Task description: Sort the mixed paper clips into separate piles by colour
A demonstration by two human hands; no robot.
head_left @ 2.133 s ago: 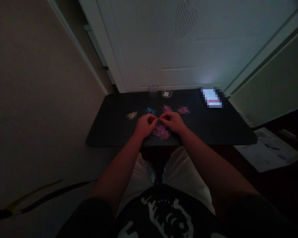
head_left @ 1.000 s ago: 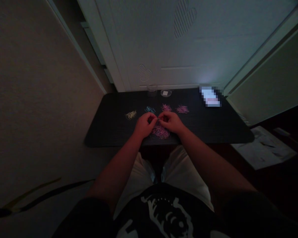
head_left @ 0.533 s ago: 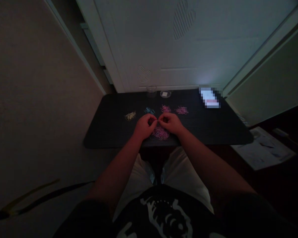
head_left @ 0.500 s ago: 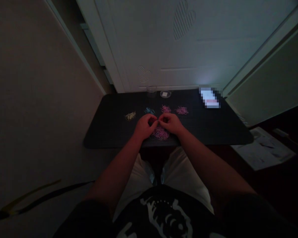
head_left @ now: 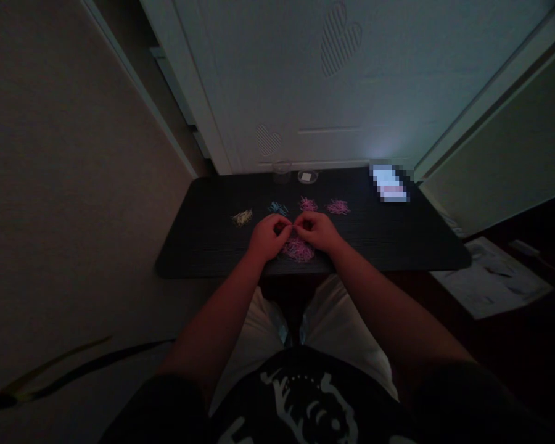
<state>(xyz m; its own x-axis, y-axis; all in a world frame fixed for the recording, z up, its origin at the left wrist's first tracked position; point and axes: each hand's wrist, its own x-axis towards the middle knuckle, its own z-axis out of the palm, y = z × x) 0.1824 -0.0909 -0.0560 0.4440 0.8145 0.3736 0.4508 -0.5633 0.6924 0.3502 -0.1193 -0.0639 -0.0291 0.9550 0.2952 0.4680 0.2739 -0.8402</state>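
Observation:
My left hand (head_left: 271, 235) and my right hand (head_left: 318, 230) are pinched, fingertips nearly meeting over a mixed pile of thin pink and purple pieces (head_left: 298, 250). Whatever lies between the fingertips is too small and dark to name. Beyond the hands are small separate heaps of the same kind of thin short pieces: a pale yellow heap (head_left: 243, 217), a blue heap (head_left: 278, 208), a bright pink heap (head_left: 308, 204) and a pinkish-purple heap (head_left: 337, 206).
The dark table (head_left: 203, 240) stands against a white door (head_left: 277, 74). Along its back edge are a clear container (head_left: 282, 172) and a round clear lid (head_left: 308, 177) with a white label. A lit, blurred-out screen (head_left: 391, 183) lies at the back right. Papers (head_left: 490, 277) lie lower right.
Both hands stay pinched over the mixed pile, with only a very slight shift of the fingers. The heaps look the same.

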